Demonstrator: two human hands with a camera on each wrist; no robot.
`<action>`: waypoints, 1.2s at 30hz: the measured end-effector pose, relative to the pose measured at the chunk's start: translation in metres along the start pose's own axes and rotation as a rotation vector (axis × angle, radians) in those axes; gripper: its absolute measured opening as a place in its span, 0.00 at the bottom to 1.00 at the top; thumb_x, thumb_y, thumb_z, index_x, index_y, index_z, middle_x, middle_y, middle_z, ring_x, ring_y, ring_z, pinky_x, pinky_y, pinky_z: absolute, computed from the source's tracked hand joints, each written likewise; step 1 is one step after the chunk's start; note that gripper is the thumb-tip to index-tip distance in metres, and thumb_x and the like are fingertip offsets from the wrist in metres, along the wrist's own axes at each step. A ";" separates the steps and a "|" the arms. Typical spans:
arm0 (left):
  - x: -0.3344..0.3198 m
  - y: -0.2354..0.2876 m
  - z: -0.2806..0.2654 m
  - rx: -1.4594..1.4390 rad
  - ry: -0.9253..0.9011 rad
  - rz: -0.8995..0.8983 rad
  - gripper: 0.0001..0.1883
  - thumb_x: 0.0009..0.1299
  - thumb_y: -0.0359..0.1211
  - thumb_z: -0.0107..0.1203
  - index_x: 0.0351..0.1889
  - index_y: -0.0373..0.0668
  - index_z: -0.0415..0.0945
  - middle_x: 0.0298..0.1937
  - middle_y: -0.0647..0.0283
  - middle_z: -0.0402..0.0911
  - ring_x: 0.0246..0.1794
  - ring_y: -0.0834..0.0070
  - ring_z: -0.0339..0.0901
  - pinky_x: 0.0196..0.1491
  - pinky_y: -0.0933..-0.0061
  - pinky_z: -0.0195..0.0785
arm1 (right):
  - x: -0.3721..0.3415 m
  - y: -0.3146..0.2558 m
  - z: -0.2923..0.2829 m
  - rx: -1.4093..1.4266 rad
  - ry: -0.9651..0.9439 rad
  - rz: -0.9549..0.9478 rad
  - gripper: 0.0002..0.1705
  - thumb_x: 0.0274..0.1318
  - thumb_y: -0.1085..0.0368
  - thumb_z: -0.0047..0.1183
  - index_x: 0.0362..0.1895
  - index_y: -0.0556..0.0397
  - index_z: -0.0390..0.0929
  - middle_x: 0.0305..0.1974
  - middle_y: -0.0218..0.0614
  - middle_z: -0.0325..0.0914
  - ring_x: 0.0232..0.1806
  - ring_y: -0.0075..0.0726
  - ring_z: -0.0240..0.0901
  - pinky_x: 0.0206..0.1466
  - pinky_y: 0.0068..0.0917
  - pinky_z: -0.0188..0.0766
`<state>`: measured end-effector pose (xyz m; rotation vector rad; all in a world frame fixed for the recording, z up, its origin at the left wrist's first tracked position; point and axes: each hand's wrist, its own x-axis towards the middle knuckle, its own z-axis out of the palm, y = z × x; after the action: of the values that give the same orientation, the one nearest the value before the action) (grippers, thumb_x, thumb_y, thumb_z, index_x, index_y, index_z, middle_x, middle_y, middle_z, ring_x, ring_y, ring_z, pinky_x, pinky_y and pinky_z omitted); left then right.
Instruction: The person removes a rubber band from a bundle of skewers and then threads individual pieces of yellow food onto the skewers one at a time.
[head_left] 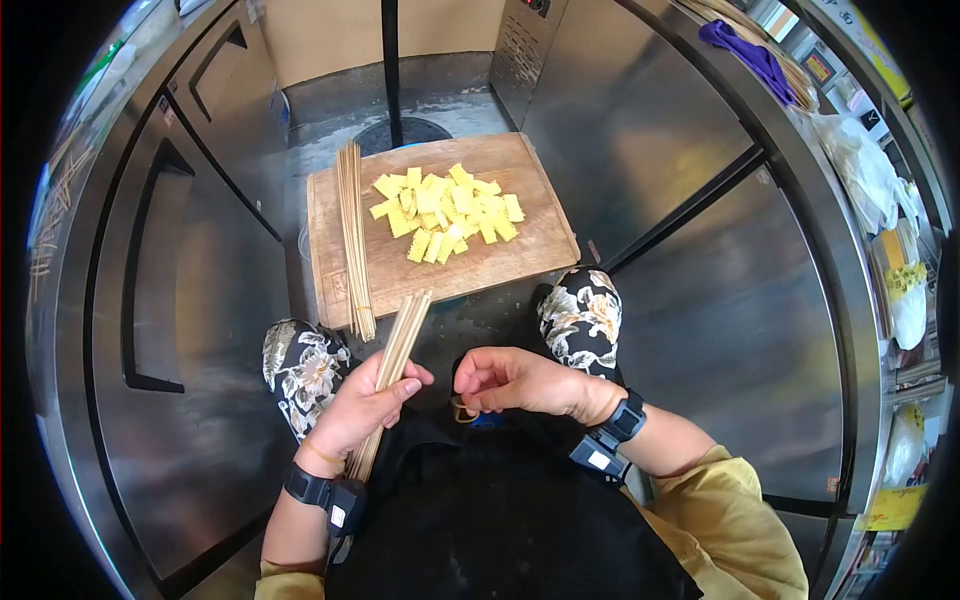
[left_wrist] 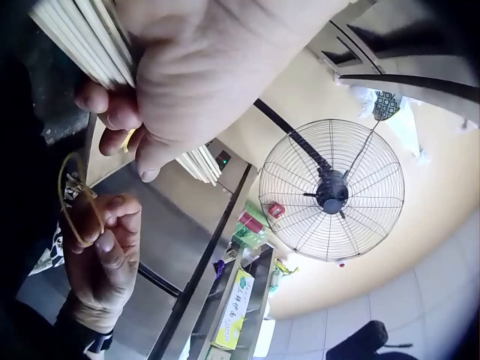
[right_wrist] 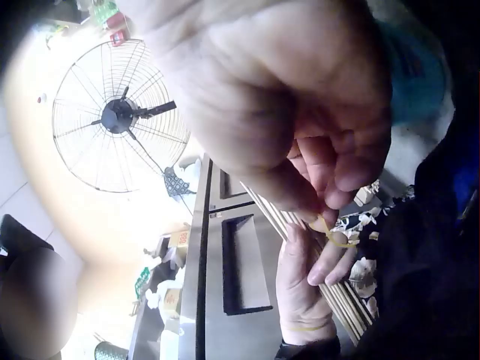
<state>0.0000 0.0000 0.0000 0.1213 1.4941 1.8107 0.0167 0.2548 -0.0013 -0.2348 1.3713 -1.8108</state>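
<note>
My left hand point(head_left: 358, 405) grips a bundle of thin wooden skewers point(head_left: 405, 335), which slants up past the fingers toward the board. Beside it, level over the lap, my right hand point(head_left: 530, 385) pinches a thin yellow rubber band point(left_wrist: 61, 202) between thumb and fingers. In the left wrist view the band hangs as a loose loop, apart from the skewers. Past the hands, a wooden cutting board point(head_left: 540, 220) carries a heap of yellow, rough-edged flat pieces point(head_left: 440, 205). A second bundle of skewers point(head_left: 353, 230) lies along the board's left side, its near ends jutting over the edge.
Steel cabinets point(head_left: 700, 290) stand close on the right and steel doors point(head_left: 215, 200) on the left. A black upright pole point(head_left: 390, 70) rises behind the board. On the right counter lie a purple cloth point(head_left: 750, 55) and plastic bags point(head_left: 860, 170). Knees in floral trousers flank the hands.
</note>
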 end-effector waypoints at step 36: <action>0.006 -0.007 0.022 0.598 -0.031 0.085 0.08 0.65 0.26 0.54 0.38 0.39 0.66 0.31 0.58 0.74 0.33 0.71 0.74 0.39 0.72 0.68 | 0.004 0.011 0.010 -0.442 -0.206 0.275 0.03 0.57 0.72 0.37 0.35 0.55 0.65 0.25 0.39 0.78 0.20 0.30 0.75 0.24 0.24 0.70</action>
<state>0.0110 0.0213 -0.0018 0.5070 1.9886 1.3614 0.0253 0.2443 -0.0088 -0.4285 1.5559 -1.2108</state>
